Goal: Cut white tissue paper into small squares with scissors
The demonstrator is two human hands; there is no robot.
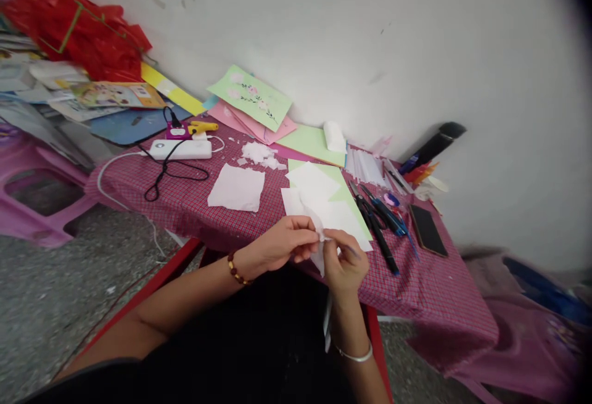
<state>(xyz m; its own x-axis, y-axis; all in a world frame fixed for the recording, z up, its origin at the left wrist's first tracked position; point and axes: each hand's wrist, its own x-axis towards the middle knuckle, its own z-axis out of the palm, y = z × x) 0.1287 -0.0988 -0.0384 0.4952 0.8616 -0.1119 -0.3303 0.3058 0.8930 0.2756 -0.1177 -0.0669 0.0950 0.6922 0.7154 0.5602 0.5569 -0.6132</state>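
Over the table's near edge, my left hand [289, 242] and my right hand [346, 260] meet fingertip to fingertip. Both pinch a thin piece of white tissue paper [319, 222], crumpled where the fingers press it. Part of it hangs below my fingers. Behind my hands lie white paper sheets [340, 216] on a light green sheet [349, 197]. To the left, a square of tissue paper [237, 188] rests flat on the checked tablecloth [194, 203]. Just beyond it is a heap of torn white paper bits [259, 154].
Scissors [370, 213], a blue-handled tool [386, 210] and a phone [428, 229] lie at the right. A power strip [180, 149] with cables and a yellow glue gun [202, 127] are at the left. A green card with painted flowers [252, 97] leans at the wall.
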